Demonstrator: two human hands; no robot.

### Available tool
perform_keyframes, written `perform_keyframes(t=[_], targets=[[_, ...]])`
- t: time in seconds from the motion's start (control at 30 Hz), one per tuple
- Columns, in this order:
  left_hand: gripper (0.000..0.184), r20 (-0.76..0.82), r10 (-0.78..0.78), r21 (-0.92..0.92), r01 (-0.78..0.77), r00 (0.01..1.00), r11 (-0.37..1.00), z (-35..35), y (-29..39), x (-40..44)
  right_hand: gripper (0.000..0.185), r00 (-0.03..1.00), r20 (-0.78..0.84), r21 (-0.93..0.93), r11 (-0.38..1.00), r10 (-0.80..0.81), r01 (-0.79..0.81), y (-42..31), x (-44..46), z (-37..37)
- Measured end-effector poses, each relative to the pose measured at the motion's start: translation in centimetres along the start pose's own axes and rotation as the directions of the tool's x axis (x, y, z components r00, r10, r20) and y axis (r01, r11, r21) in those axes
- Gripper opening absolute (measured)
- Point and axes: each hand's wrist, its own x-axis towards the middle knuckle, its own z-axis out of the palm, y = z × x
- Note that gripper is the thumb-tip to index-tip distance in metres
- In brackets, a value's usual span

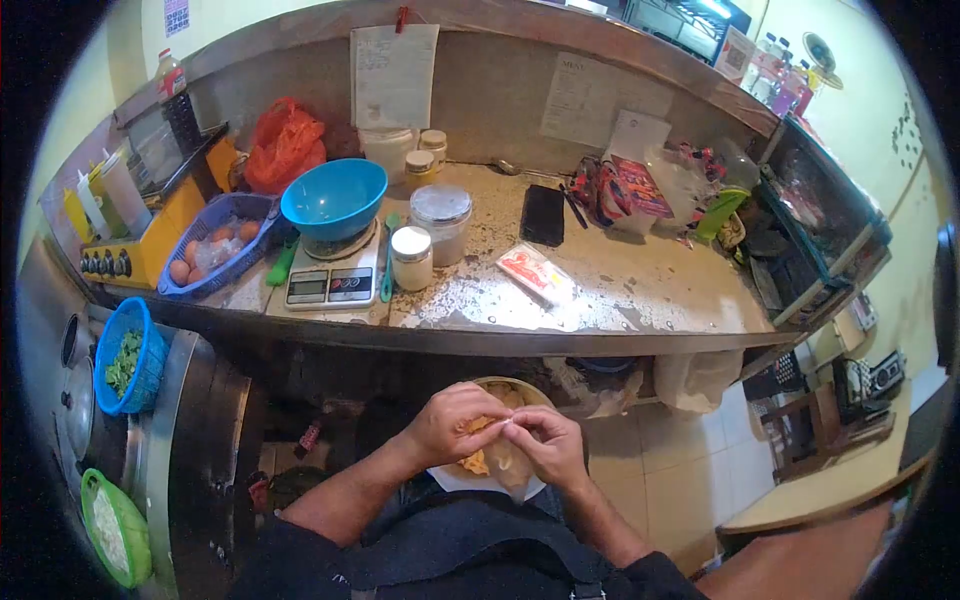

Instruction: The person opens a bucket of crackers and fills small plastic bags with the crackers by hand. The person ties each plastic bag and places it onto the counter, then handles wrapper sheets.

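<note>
Both hands meet low in the middle of the view, above a round container (515, 388) at my lap. My left hand (462, 420) is closed, thumb and fingertips pinched together against the other hand's fingertips. My right hand (548, 442) is also closed in a pinch there. Between them hangs a small clear plastic bag (512, 472), its top gathered at the fingertips. Orange food (474, 462) shows below my left hand, over a white surface (450, 481). My hands hide much of the container's contents.
On the counter stand a kitchen scale (331, 289) bearing a blue bowl (334, 200), lidded jars (412, 262), a white packet (535, 273) and a phone (543, 216). A basket of eggs (212, 250) is left. Baskets of greens (124, 362) and white shreds (108, 525) stand lower left.
</note>
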Motion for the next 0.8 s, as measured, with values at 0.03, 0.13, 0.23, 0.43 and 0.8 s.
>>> perform_keyframes(t=[0.03,0.13,0.23,0.43,0.8], targets=[[0.015,-0.006,0.013,0.008,-0.013,1.0,1.0,-0.1,0.0,0.2,0.009,0.994,0.007,0.135,0.984,0.113,-0.112,-0.6,-0.2,0.3],[0.012,-0.024,0.0,0.035,0.001,1.0,0.999,0.0,0.1,0.1,0.014,0.998,-0.039,-0.039,0.998,0.054,-0.055,-1.8,-0.4,0.9],[0.012,-0.009,-0.195,0.09,0.195,0.981,0.977,0.8,-0.1,-0.5,0.019,0.953,0.054,-0.425,0.857,-0.297,0.291,-0.8,0.2,0.2],[0.015,0.156,-0.725,-0.478,0.693,0.671,0.539,3.6,-2.8,-3.2,0.026,0.78,0.385,-0.641,0.465,-0.493,0.611,0.1,1.9,-0.7],[0.015,0.286,-0.856,-0.908,0.406,0.43,-0.099,6.3,-0.7,-3.2,0.037,0.917,0.09,-0.557,0.743,-0.389,0.37,2.4,-1.2,1.8]])
